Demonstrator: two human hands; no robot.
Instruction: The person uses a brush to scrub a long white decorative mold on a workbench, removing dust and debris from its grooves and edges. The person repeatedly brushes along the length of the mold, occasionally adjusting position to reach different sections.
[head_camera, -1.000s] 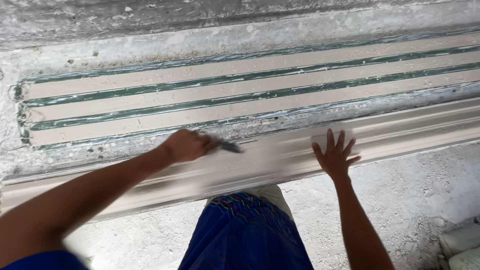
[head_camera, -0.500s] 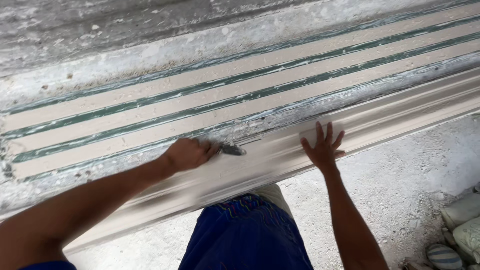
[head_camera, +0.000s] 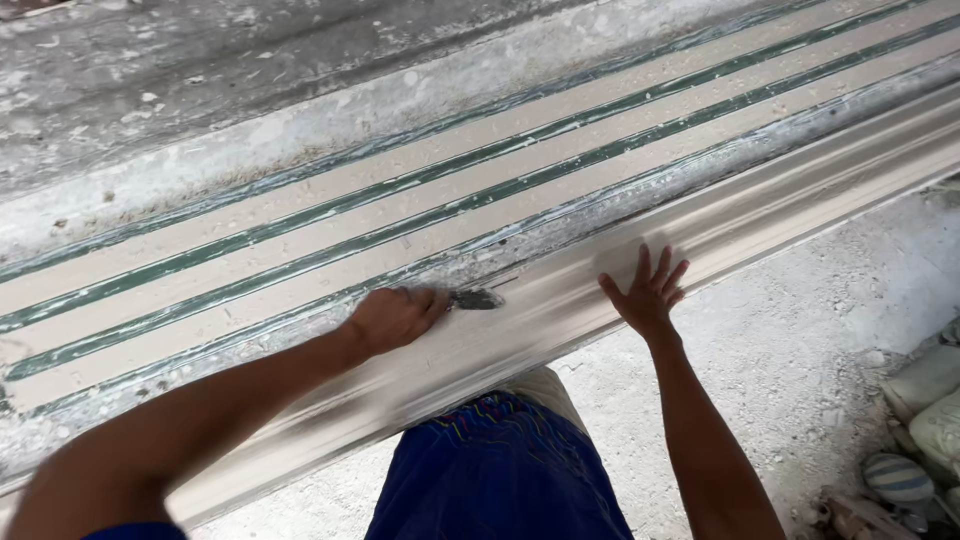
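Two hands at a long white plaster moulding on the near edge of a casting bench.

The bench (head_camera: 200, 180) carries three long shallow channels (head_camera: 520, 165) bordered by green strips, each filled level with pale plaster. The left hand (head_camera: 395, 318) is closed around a small dark scraper (head_camera: 476, 298), its blade touching the far edge of the moulding (head_camera: 760, 215); the forearm stretches out from the lower left corner. The right hand (head_camera: 646, 296) lies flat on the moulding, fingers spread wide, holding nothing. Sacks (head_camera: 925, 400) lie at the lower right.

A plaster-casting workshop: long moulding (head_camera: 700, 235), striped casting bed (head_camera: 400, 200), dusty floor (head_camera: 800, 360).
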